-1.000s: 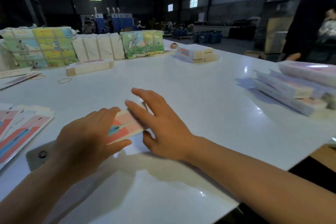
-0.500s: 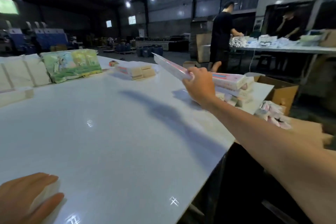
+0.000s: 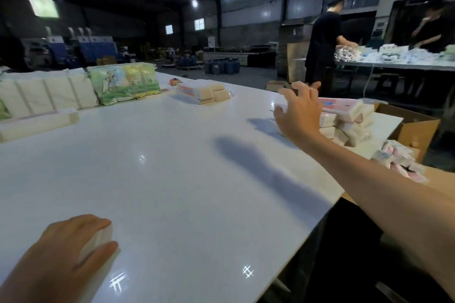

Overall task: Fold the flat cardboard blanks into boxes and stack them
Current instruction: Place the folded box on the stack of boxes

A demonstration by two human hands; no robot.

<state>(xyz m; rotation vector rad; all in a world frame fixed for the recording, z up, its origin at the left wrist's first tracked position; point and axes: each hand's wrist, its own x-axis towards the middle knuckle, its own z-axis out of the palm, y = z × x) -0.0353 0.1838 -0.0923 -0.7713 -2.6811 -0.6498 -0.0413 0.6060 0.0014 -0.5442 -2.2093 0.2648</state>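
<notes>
A stack of folded pink-and-white boxes (image 3: 349, 125) stands at the right edge of the white table (image 3: 184, 167). The top box (image 3: 344, 106) lies flat on it. My right hand (image 3: 299, 110) is stretched out at the stack's left end with fingers spread and holds nothing. Whether its fingertips touch the top box is hidden behind the hand. Near the table's front left, my left hand (image 3: 61, 253) grips a pale folded cardboard piece (image 3: 98, 241), fingers over its top and thumb at its side.
Wrapped bundles (image 3: 49, 96), a green printed pack (image 3: 125, 82), a long pale box (image 3: 37, 122) and a small box stack (image 3: 204, 92) line the far side. A brown carton (image 3: 413, 128) and loose pink-white pieces (image 3: 398, 162) sit beyond the right edge. A person (image 3: 322, 42) works at another table.
My right hand carried a folded box to the right and let it go on the stack; its fingers are now spread. The camera turned right. My left hand kept its pale cardboard piece.
</notes>
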